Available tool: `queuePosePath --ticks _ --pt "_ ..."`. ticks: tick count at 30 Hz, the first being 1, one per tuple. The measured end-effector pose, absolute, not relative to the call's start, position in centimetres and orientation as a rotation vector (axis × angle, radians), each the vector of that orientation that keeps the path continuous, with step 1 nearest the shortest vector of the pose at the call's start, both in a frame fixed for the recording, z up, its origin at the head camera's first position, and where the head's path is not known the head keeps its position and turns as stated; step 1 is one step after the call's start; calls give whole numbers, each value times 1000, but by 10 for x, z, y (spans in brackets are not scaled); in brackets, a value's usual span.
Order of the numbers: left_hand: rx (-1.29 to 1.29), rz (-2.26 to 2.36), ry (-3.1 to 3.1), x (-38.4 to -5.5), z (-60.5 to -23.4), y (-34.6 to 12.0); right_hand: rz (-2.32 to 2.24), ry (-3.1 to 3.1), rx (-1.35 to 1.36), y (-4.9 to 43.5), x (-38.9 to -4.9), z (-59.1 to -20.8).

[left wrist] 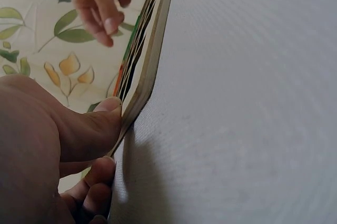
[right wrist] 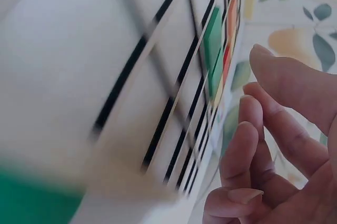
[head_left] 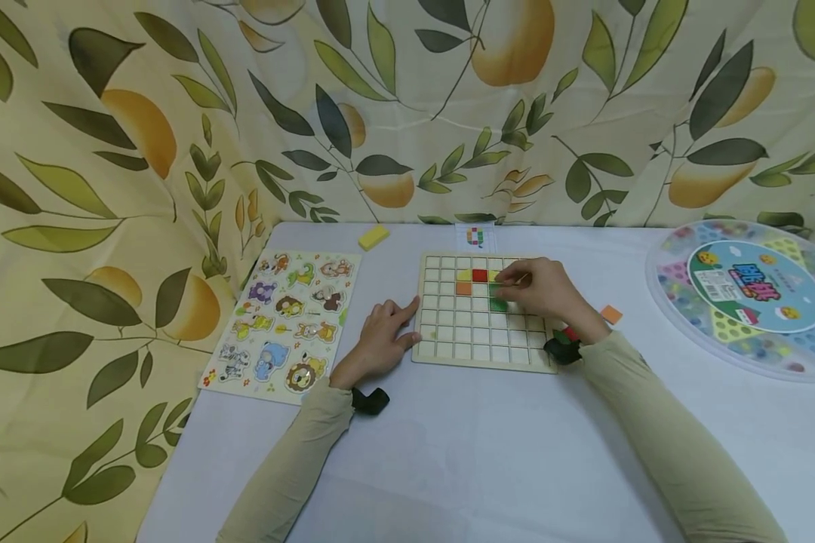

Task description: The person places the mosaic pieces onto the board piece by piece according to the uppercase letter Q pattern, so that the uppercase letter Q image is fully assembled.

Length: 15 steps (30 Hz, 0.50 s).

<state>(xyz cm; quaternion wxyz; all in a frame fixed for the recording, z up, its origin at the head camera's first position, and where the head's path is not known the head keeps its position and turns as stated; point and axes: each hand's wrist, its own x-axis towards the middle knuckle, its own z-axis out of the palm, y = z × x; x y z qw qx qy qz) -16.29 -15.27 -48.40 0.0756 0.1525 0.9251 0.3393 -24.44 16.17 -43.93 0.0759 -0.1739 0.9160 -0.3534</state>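
Observation:
A wooden grid board [head_left: 448, 320] lies flat on the table. Its upper squares hold coloured square tiles: a red tile [head_left: 479, 276] between yellow ones, an orange tile [head_left: 463, 289], and two green tiles [right wrist: 212, 47] side by side. My left hand [head_left: 379, 339] touches the board's left edge with index finger and thumb; the left wrist view shows those fingertips against the edge [left wrist: 138, 95]. Just over the green tiles hovers my right hand [head_left: 539, 288]. In the right wrist view its thumb and fingers [right wrist: 295, 129] are loosely bent and apart, with nothing visible between them.
A pattern card [head_left: 475, 237] lies behind the board, and a yellow block [head_left: 373, 237] behind to the left. The animal puzzle board [head_left: 281, 324] is at left. Loose tiles, including an orange tile [head_left: 611, 314], lie near my right wrist. A round game box [head_left: 754, 298] sits far right.

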Motion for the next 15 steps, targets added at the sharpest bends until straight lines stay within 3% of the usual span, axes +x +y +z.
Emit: queuePosePath --ticks 15 --pt "457 1038 2764 -162 -486 -153 -866 2802 -308 239 -217 -431"
